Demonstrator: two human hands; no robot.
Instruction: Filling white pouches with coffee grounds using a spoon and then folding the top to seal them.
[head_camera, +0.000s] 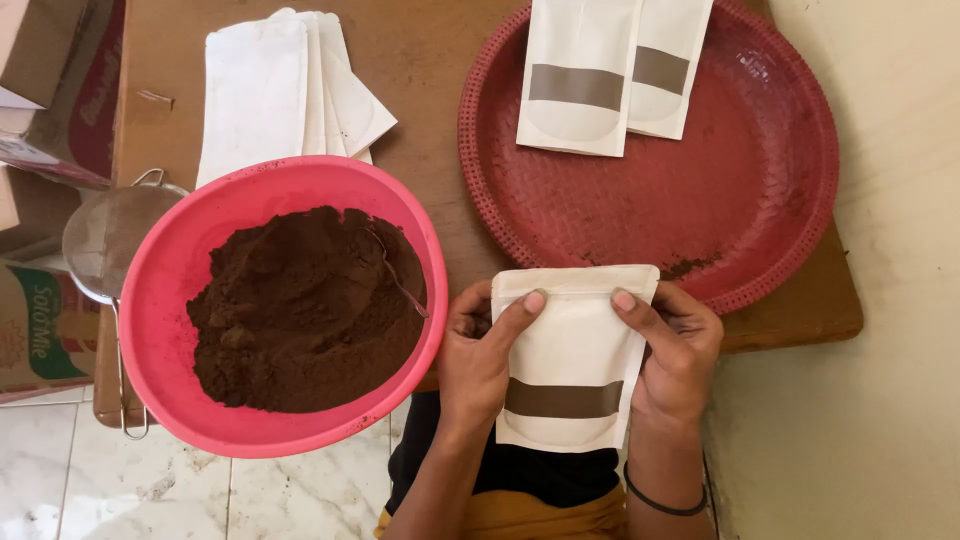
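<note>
Both hands grasp one white paper pouch (573, 355), flat, rectangular with rounded lower corners, crossed by a brown band over a pale oval window. The left hand (478, 352) clamps the pouch's left edge, thumb laid over the front near the top seam; the right hand (678, 348) clamps the right edge the same way, thumb on the upper corner. The pouch is held upright over the person's lap, just below the near edge of the counter (420, 60), a brown, smooth wooden surface with a rounded corner. A dark band circles the right wrist.

Taking the held pouch as landmark: immediately to its left sits a pink plastic bowl (165, 300), round and glossy, carrying a mound of fine, dark brown powder (300, 310). A thin metal spoon handle (400, 285) protrudes from the powder toward the pouch. Beyond the bowl, further left, a round wire-mesh sieve (100, 240) lies partly under the bowl's rim.

Above the pouch, touching its top edge in view, lies a round red tray (760, 170) with a woven texture and ridged rim; a smear of powder marks its near side. Two matching pouches (600, 75) lie overlapped at the tray's far side. Above and left, a fanned stack of plain white pouches (270, 95) lies face-down on the counter.
</note>
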